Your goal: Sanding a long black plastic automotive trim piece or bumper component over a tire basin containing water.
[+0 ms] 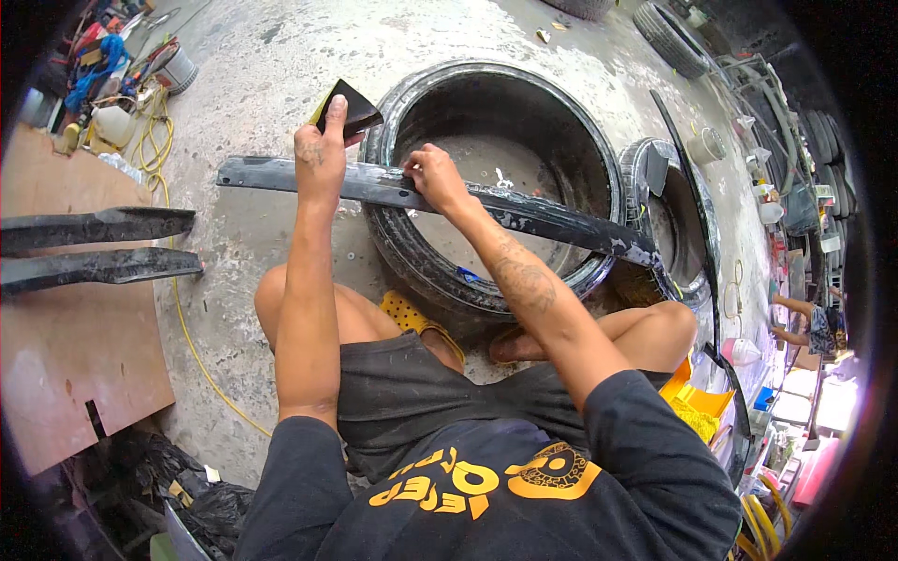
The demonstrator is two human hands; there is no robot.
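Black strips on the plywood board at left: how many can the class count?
2: an upper black strip and a lower black strip, both overhanging the right edge of the plywood board.

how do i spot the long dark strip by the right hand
Find the big tyre lying flat on the floor. Across its opening runs a long, narrow, pale-scuffed dark strip, the right hand at it. Unlike the paired dark pieces over the wooden board, it bridges the tyre.
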